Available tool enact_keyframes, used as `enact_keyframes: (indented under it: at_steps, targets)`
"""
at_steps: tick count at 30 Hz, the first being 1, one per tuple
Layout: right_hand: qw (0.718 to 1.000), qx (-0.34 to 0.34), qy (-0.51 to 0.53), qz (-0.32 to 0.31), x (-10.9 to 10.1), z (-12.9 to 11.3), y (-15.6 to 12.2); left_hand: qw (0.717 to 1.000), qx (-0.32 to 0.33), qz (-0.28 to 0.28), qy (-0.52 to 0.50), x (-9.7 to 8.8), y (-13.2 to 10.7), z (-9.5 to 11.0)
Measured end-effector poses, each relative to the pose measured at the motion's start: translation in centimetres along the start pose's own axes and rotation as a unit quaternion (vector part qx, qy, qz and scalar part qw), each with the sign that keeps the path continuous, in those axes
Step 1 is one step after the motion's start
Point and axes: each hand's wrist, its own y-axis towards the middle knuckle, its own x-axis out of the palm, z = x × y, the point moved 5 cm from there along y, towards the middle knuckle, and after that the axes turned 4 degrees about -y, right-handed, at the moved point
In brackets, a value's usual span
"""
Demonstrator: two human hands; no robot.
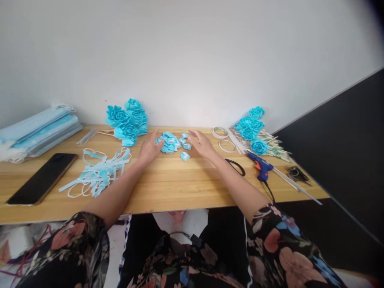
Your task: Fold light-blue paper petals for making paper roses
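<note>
A small heap of folded light-blue fabric pieces (171, 143) lies on the wooden table (168, 188) near the wall. My left hand (151, 148) rests flat at the heap's left edge, fingers stretched out and touching the pieces. My right hand (200, 143) lies at the heap's right side, fingers spread over the pieces, holding nothing. One loose blue piece (185, 156) sits just in front of the heap, between the two hands.
Blue fabric roses (127, 120) stand behind the heap; more roses on sticks (252, 127) at the right. Mask stack (36, 132) and phone (42, 178) at left, cut straps (97, 172), tape rings (223, 138), scissors (237, 166), glue gun (260, 166).
</note>
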Motion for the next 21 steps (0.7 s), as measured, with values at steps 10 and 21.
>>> enact_keyframes:
  at_steps: [10, 21]
  targets:
    - [0.997, -0.042, -0.029, -0.061, 6.1, 0.9, 4.8, 0.988, 0.077, -0.066, 0.114, 2.9, 2.2, 1.0]
    - [0.987, -0.125, -0.006, -0.1, 2.1, -1.4, -4.6, 0.967, 0.173, -0.184, 0.023, 4.9, -4.1, 5.3]
